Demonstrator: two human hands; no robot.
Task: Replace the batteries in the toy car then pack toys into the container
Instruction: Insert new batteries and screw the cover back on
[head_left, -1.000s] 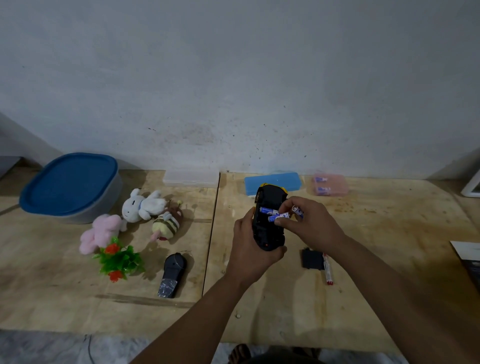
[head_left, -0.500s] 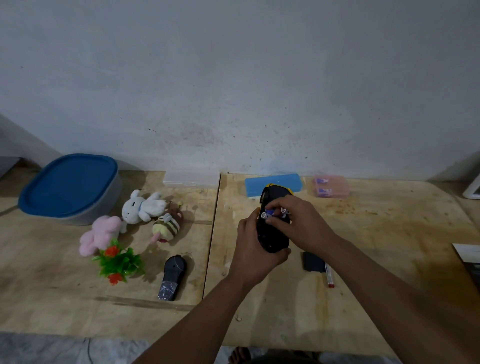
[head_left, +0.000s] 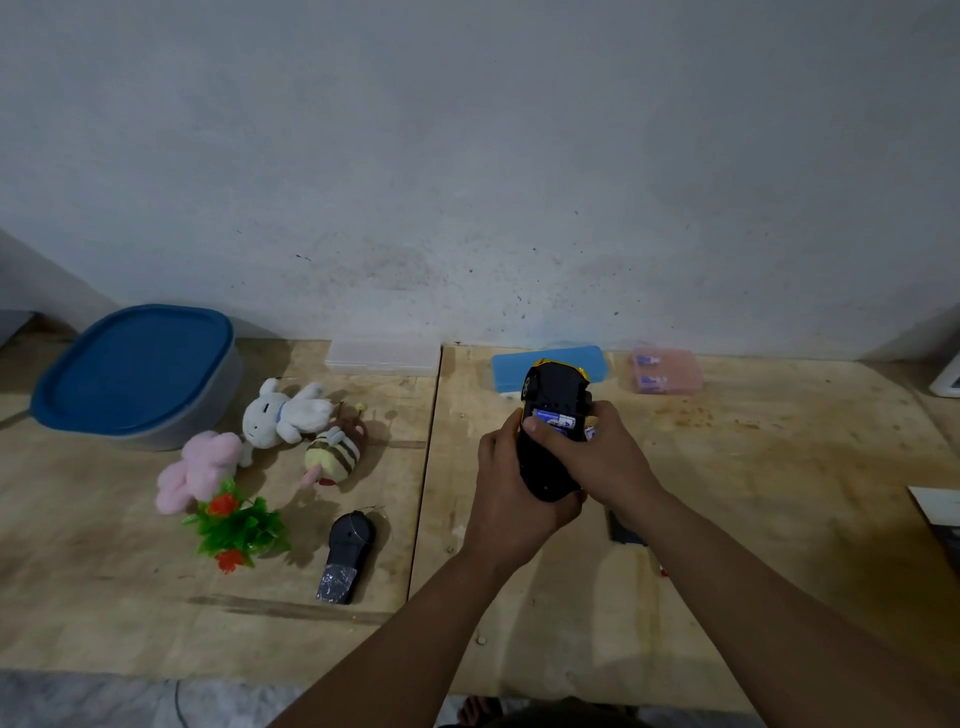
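The toy car (head_left: 551, 395), black underneath with a yellow body, is held upside down above the wooden table. My left hand (head_left: 506, 493) wraps its near end from the left. My right hand (head_left: 597, 457) grips its right side, thumb pressing on blue-and-white batteries (head_left: 555, 418) lying in the open compartment. More battery ends show by my right fingers. The grey container with a blue lid (head_left: 135, 371) stands shut at the far left. Beside it lie a white bunny plush (head_left: 283, 413), a pink plush (head_left: 200, 467), a striped bee plush (head_left: 335, 452) and a green plastic plant (head_left: 236, 530).
A black remote (head_left: 345, 553) lies near the plant. Against the wall sit a clear box (head_left: 382, 358), a blue case (head_left: 550, 366) and a pink box holding batteries (head_left: 665, 371). The black battery cover (head_left: 626, 532) lies partly hidden under my right forearm. Papers are at the right edge.
My right hand lowered the loose batteries into the car's compartment and now presses them with the thumb. Both hands and the car stayed in about the same place.
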